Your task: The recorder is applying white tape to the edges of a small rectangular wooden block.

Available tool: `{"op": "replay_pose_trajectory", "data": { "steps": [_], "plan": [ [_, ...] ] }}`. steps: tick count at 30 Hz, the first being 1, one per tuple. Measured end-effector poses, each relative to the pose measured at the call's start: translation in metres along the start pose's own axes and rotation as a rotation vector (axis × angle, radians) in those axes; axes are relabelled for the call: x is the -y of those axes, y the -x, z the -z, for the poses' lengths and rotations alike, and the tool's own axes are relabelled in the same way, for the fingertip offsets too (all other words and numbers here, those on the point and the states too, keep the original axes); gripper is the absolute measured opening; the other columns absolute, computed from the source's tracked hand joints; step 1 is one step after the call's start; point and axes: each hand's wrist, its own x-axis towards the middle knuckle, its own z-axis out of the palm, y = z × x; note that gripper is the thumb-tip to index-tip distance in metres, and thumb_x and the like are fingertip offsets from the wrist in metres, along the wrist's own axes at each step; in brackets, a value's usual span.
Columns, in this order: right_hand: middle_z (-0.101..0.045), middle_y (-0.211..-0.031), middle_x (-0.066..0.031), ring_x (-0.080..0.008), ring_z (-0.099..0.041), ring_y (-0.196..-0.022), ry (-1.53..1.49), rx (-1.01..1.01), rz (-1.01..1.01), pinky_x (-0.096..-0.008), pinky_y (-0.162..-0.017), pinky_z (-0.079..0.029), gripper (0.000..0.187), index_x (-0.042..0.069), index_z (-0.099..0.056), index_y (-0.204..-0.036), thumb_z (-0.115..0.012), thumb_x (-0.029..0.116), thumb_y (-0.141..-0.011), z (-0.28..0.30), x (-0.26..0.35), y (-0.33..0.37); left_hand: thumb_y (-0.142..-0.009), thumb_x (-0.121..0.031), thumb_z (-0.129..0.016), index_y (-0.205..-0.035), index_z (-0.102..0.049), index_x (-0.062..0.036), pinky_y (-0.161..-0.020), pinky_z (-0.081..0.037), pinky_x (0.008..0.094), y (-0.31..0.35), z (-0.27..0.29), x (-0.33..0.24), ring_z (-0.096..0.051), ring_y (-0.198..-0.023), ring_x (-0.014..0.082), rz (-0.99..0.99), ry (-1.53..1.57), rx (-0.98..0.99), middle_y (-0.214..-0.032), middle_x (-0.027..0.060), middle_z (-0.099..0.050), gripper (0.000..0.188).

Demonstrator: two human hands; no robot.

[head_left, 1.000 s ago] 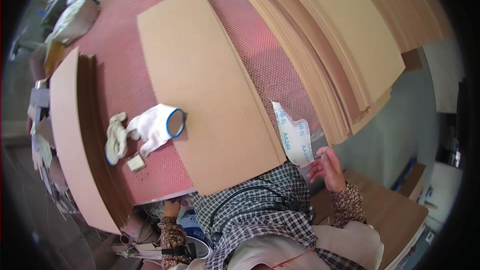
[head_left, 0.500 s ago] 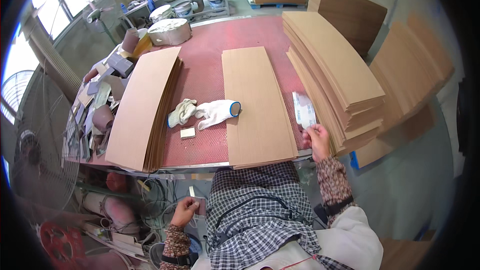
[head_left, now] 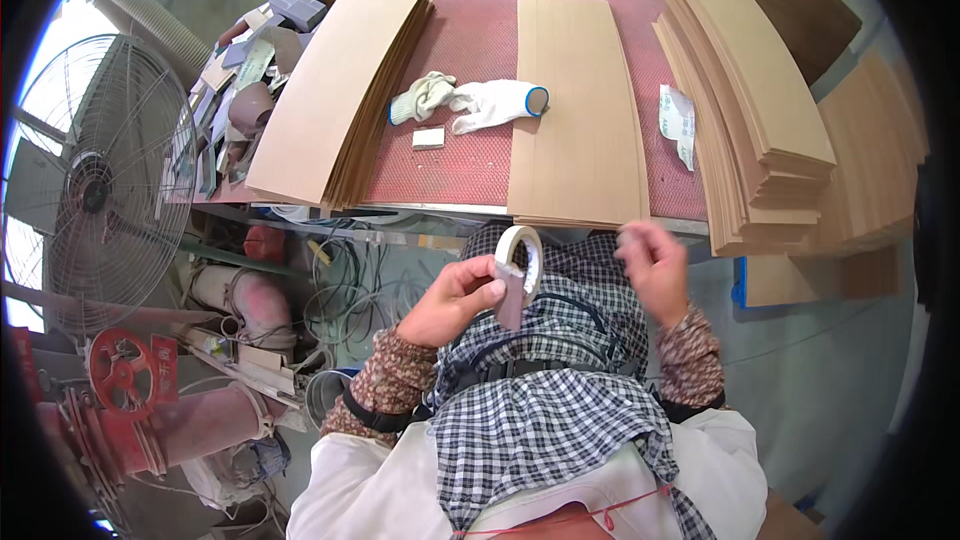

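Observation:
My left hand point(head_left: 452, 300) is closed in front of my apron, thumb and fingers pinching a cream roll of tape point(head_left: 508, 240) and a small brown strip point(head_left: 510, 302) that hangs beside it. Just off the table's front edge, to the right, is my right hand point(head_left: 655, 270). Its fingers are loosely bent and a little blurred, with nothing seen in them. The nearest thing to it is the middle stack of thin brown boards point(head_left: 580, 130). A white printed paper strip point(head_left: 677, 125) lies on the red table beside the tall right stack point(head_left: 740, 80).
Another board stack point(head_left: 340, 90) stands at the left. White work gloves point(head_left: 495, 105) and a small pale block point(head_left: 428, 138) lie on the red table point(head_left: 470, 175). Scraps point(head_left: 255, 60) crowd its left end. A large fan point(head_left: 95, 180) and red pipework point(head_left: 190, 440) stand left.
My right hand has let go of the paper strip and come back off the table. My left hand has risen toward the middle, bringing the tape roll into clear sight. The view has tipped down.

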Motion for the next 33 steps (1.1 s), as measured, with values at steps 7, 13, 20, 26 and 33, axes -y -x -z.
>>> {"op": "replay_pose_trajectory", "data": {
  "steps": [7,13,20,26,33],
  "plan": [
    [-0.072,-0.099,-0.0156,-0.0267,-0.070,-0.087,-0.082,0.356,0.243,-0.0343,-0.077,-0.055,0.018,-0.002,-0.071,-0.105,-0.069,0.012,-0.093,-0.042,0.024,0.028,-0.101,-0.026,-0.064,-0.119,-0.061,0.0004,-0.095,-0.054,0.0359,-0.010,-0.018,0.008,-0.068,-0.103,0.0192,0.079,0.164,0.059,-0.109,0.0084,-0.069,0.032],
    [-0.072,-0.100,-0.0160,-0.0279,-0.070,-0.091,-0.026,0.386,0.241,-0.0358,-0.079,-0.055,0.020,-0.002,-0.070,-0.109,-0.063,0.013,-0.097,-0.047,0.015,0.025,-0.101,-0.028,-0.064,-0.118,-0.061,-0.0007,-0.088,-0.056,0.0345,0.005,-0.013,0.020,-0.068,-0.101,0.0197,0.066,0.248,0.031,-0.111,0.0092,-0.068,0.032],
    [-0.072,-0.102,-0.0081,-0.0128,-0.067,-0.089,-0.222,0.303,-0.320,-0.0259,-0.072,-0.054,0.031,-0.001,-0.065,-0.119,-0.056,0.026,-0.105,-0.050,-0.009,0.022,-0.099,-0.028,-0.066,-0.100,-0.056,-0.0066,-0.076,-0.055,0.0341,0.015,0.003,0.031,-0.062,-0.103,0.0251,-0.054,0.571,0.027,-0.114,0.0113,-0.056,0.024],
    [-0.071,-0.111,-0.0125,-0.0113,-0.067,-0.087,-0.647,0.556,-0.541,-0.0247,-0.070,-0.055,0.041,-0.002,-0.048,-0.140,-0.053,0.020,-0.107,-0.056,-0.007,0.022,-0.098,-0.029,-0.068,-0.103,-0.054,-0.0097,-0.071,-0.052,0.0348,0.005,0.025,0.044,-0.060,-0.103,0.0266,-0.050,0.686,0.072,-0.114,0.0110,-0.054,0.024],
    [-0.072,-0.112,-0.0097,-0.0100,-0.068,-0.093,-0.363,0.525,-0.418,-0.0226,-0.077,-0.054,0.040,-0.003,-0.050,-0.139,-0.058,0.016,-0.105,-0.057,-0.021,0.020,-0.097,-0.028,-0.069,-0.108,-0.066,-0.0010,-0.090,-0.056,0.0389,0.007,0.038,0.053,-0.063,-0.110,0.0218,0.097,0.271,0.053,-0.136,0.0161,-0.054,0.030]
  ]
}}
